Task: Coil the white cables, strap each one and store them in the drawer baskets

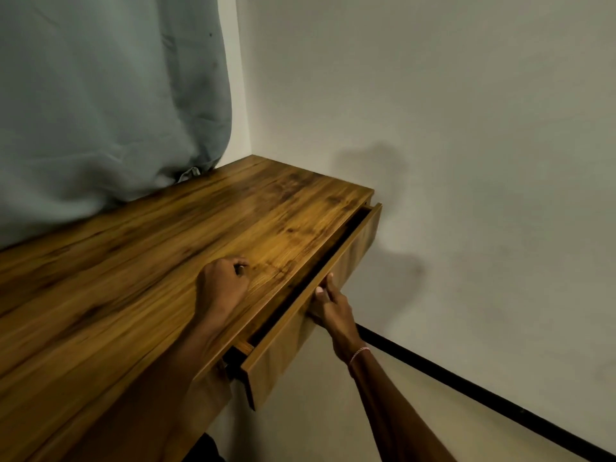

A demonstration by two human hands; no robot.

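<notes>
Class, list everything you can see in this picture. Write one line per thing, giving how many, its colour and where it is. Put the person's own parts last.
desk: one, brown wood, along the left, running into the corner
drawer: one, brown wood, in the desk's front, open a little; its inside is dark and its contents are hidden
curtain: one, grey-green, upper left, hem lying on the desk's back edge
wall: white, behind and to the right
strip: one, black, low along the wall at the right
cables, baskets: none in view
bracelet: one, pale pink, on the right wrist
left hand: one, curled in a fist, rests on the desk top
right hand: one, grips the drawer's front edge
</notes>
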